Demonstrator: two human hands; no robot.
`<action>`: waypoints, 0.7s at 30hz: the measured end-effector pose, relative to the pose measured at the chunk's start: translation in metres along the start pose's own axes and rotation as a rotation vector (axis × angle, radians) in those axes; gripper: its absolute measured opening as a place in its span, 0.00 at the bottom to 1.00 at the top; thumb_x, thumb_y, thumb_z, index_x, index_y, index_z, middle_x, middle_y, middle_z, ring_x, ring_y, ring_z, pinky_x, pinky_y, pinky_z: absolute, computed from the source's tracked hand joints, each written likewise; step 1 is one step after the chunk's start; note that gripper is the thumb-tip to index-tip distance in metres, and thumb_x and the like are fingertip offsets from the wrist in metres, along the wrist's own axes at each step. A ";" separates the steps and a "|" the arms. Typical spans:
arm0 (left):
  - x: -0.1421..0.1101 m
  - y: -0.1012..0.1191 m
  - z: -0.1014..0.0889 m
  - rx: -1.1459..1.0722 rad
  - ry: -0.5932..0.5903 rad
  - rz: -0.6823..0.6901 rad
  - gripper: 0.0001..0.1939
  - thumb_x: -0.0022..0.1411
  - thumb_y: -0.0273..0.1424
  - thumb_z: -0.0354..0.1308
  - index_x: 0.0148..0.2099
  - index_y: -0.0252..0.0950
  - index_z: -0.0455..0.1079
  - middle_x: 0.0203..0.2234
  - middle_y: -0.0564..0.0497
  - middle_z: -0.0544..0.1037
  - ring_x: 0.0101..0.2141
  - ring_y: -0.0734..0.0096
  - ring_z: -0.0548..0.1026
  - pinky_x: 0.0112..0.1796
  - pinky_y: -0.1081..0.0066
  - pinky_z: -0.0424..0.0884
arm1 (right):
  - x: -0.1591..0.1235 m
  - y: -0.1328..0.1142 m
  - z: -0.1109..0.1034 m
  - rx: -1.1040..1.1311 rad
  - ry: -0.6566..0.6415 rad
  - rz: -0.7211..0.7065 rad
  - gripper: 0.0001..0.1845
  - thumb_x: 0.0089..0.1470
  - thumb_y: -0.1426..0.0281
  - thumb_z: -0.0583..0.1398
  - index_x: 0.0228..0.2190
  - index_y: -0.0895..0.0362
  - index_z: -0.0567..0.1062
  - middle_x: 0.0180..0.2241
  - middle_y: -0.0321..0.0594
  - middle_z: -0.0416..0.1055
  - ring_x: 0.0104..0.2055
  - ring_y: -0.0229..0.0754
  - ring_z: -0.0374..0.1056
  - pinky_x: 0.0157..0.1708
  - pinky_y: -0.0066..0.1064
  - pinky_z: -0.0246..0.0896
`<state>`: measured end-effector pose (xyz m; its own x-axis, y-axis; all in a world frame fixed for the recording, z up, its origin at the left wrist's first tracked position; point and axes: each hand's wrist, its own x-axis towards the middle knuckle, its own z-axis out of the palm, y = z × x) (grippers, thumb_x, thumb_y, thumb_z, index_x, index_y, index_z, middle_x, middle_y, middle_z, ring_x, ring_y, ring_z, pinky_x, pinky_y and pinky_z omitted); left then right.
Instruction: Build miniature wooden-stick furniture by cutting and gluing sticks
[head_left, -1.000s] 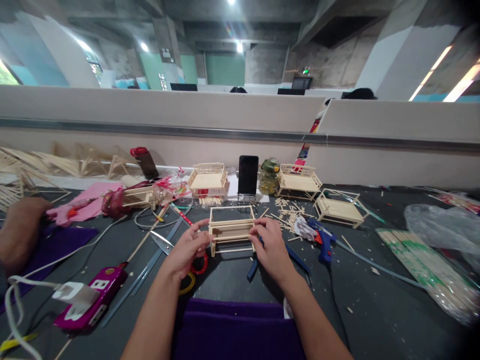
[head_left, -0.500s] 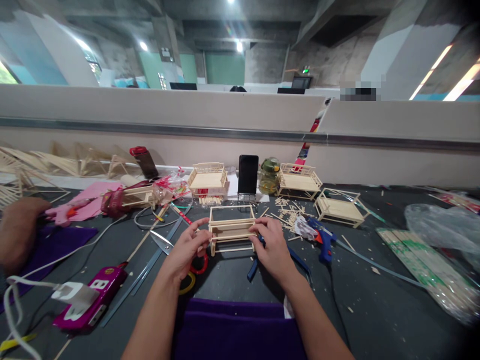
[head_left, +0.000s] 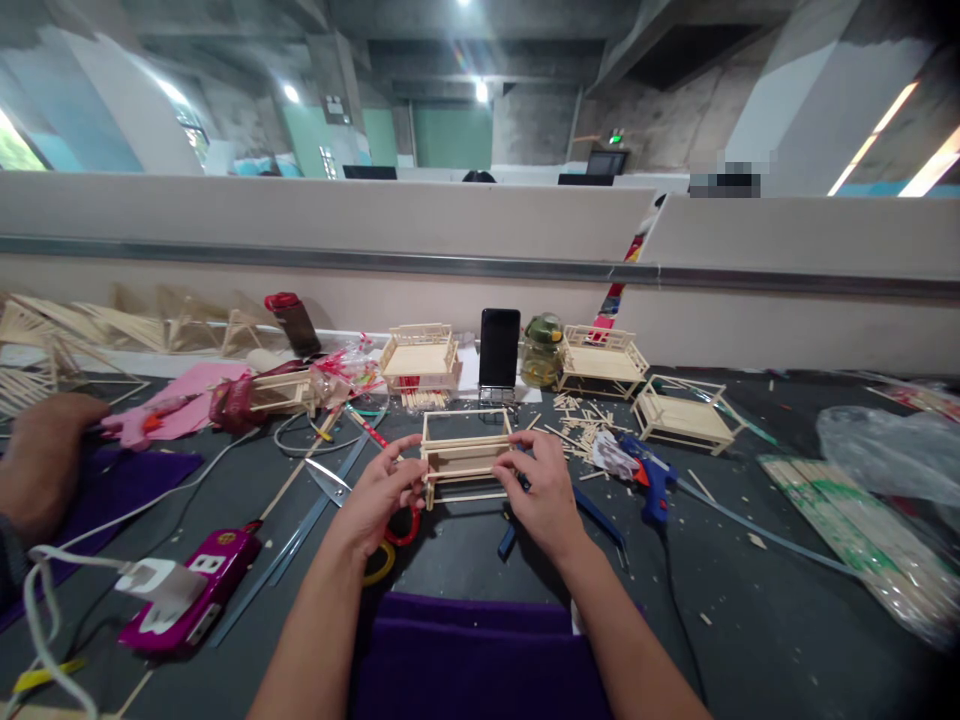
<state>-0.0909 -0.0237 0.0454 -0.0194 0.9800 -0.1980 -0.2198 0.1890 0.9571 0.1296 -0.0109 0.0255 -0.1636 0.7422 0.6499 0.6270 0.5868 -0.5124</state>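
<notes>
Between my two hands is a small wooden stick frame [head_left: 466, 442], a miniature piece of furniture with an upright rectangular back. My left hand [head_left: 385, 492] pinches its left end with thumb and fingers. At its right end, my right hand [head_left: 541, 490] has thumb and fingertips closed on the rails. Scissors [head_left: 328, 482] with red and yellow handles lie partly beneath my left hand. Blue-handled pliers [head_left: 600, 520] lie partly hidden by my right hand. Right of these rests a blue glue gun [head_left: 656, 483] with an orange tip.
Similar finished pieces [head_left: 420, 362] stand behind, near a phone [head_left: 499, 348] on a stand and a green-lidded jar [head_left: 541, 350]. Short sticks [head_left: 589, 428] lie scattered. A magenta power strip [head_left: 196, 600] with cables sits left, near another person's hand [head_left: 49, 455]. Bagged sticks [head_left: 847, 530] lie right.
My right hand's fingertips have shifted slightly left along the frame's rails. My left hand keeps its grip, and the whole view has moved a little.
</notes>
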 end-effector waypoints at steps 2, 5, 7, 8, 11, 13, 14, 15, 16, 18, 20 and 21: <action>0.000 0.001 0.001 -0.003 0.002 -0.001 0.34 0.46 0.34 0.70 0.55 0.35 0.64 0.21 0.57 0.72 0.18 0.78 0.66 0.22 0.74 0.70 | 0.000 0.000 0.001 0.003 0.006 0.002 0.05 0.55 0.73 0.61 0.30 0.52 0.77 0.42 0.43 0.68 0.47 0.48 0.61 0.49 0.44 0.59; 0.000 0.001 0.001 -0.014 -0.003 -0.002 0.33 0.45 0.34 0.70 0.54 0.35 0.65 0.21 0.56 0.72 0.18 0.79 0.66 0.23 0.73 0.71 | 0.000 0.001 0.002 0.007 0.010 -0.002 0.05 0.55 0.73 0.60 0.30 0.53 0.77 0.41 0.43 0.68 0.46 0.48 0.61 0.48 0.44 0.59; 0.000 0.000 0.001 -0.020 -0.016 -0.002 0.31 0.46 0.34 0.70 0.52 0.34 0.67 0.22 0.56 0.72 0.18 0.80 0.65 0.23 0.73 0.71 | 0.000 0.001 0.002 0.007 0.010 -0.005 0.05 0.56 0.73 0.60 0.30 0.53 0.76 0.41 0.43 0.68 0.46 0.48 0.61 0.48 0.44 0.59; 0.000 0.000 0.001 -0.021 -0.024 -0.003 0.30 0.46 0.34 0.70 0.51 0.34 0.67 0.22 0.56 0.73 0.18 0.80 0.65 0.23 0.73 0.70 | 0.000 0.001 0.002 0.007 0.009 -0.006 0.06 0.56 0.73 0.60 0.30 0.53 0.76 0.41 0.43 0.68 0.46 0.48 0.62 0.48 0.43 0.59; 0.000 0.000 0.001 -0.015 -0.038 0.000 0.28 0.47 0.35 0.70 0.50 0.34 0.68 0.24 0.54 0.74 0.19 0.80 0.66 0.23 0.74 0.70 | 0.000 0.001 0.003 0.003 0.006 -0.007 0.06 0.56 0.73 0.60 0.30 0.53 0.76 0.41 0.44 0.68 0.46 0.48 0.62 0.48 0.43 0.59; 0.000 0.000 0.001 -0.006 -0.035 0.004 0.28 0.48 0.35 0.69 0.51 0.34 0.67 0.23 0.55 0.73 0.18 0.81 0.64 0.24 0.73 0.71 | 0.000 0.001 0.003 0.000 0.005 -0.008 0.06 0.57 0.73 0.59 0.30 0.53 0.77 0.41 0.44 0.68 0.46 0.48 0.62 0.48 0.43 0.60; -0.001 0.000 0.001 0.001 -0.033 0.005 0.28 0.48 0.36 0.69 0.51 0.34 0.67 0.23 0.56 0.72 0.18 0.81 0.64 0.24 0.73 0.71 | 0.000 0.001 0.003 0.000 0.005 -0.007 0.07 0.57 0.73 0.59 0.30 0.53 0.77 0.41 0.44 0.68 0.46 0.48 0.62 0.48 0.43 0.60; -0.001 0.000 0.001 0.011 -0.033 0.006 0.28 0.48 0.36 0.69 0.51 0.34 0.67 0.23 0.56 0.72 0.18 0.81 0.63 0.24 0.73 0.71 | 0.001 0.001 0.003 0.000 0.004 -0.007 0.07 0.57 0.73 0.59 0.30 0.53 0.77 0.41 0.44 0.68 0.46 0.48 0.62 0.48 0.44 0.60; 0.000 -0.001 0.001 0.024 -0.033 0.010 0.28 0.48 0.36 0.69 0.51 0.35 0.67 0.23 0.57 0.72 0.17 0.82 0.63 0.24 0.73 0.70 | 0.001 0.001 0.003 0.002 0.004 -0.007 0.07 0.57 0.73 0.59 0.30 0.53 0.77 0.41 0.44 0.68 0.46 0.48 0.62 0.48 0.44 0.60; 0.001 -0.002 0.000 0.053 -0.043 0.028 0.29 0.48 0.36 0.70 0.51 0.36 0.67 0.24 0.57 0.72 0.18 0.82 0.63 0.22 0.76 0.67 | 0.001 0.001 0.003 0.006 0.008 -0.004 0.07 0.57 0.73 0.59 0.30 0.53 0.77 0.41 0.44 0.68 0.46 0.48 0.62 0.48 0.43 0.60; 0.002 -0.005 -0.001 0.085 -0.070 0.053 0.30 0.47 0.35 0.70 0.52 0.37 0.66 0.26 0.56 0.73 0.20 0.80 0.66 0.20 0.78 0.64 | 0.001 0.001 0.003 0.012 0.012 -0.001 0.07 0.57 0.74 0.59 0.30 0.54 0.77 0.41 0.44 0.68 0.46 0.48 0.61 0.48 0.43 0.60; 0.003 -0.006 -0.002 0.103 -0.085 0.065 0.31 0.47 0.34 0.70 0.52 0.38 0.65 0.27 0.56 0.73 0.22 0.79 0.68 0.20 0.79 0.63 | 0.001 0.001 0.003 0.014 0.013 -0.001 0.07 0.57 0.74 0.59 0.30 0.54 0.77 0.41 0.44 0.68 0.46 0.48 0.61 0.48 0.42 0.60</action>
<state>-0.0913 -0.0218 0.0385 0.0531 0.9913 -0.1202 -0.1195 0.1258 0.9848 0.1274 -0.0091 0.0238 -0.1539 0.7376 0.6575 0.6165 0.5917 -0.5194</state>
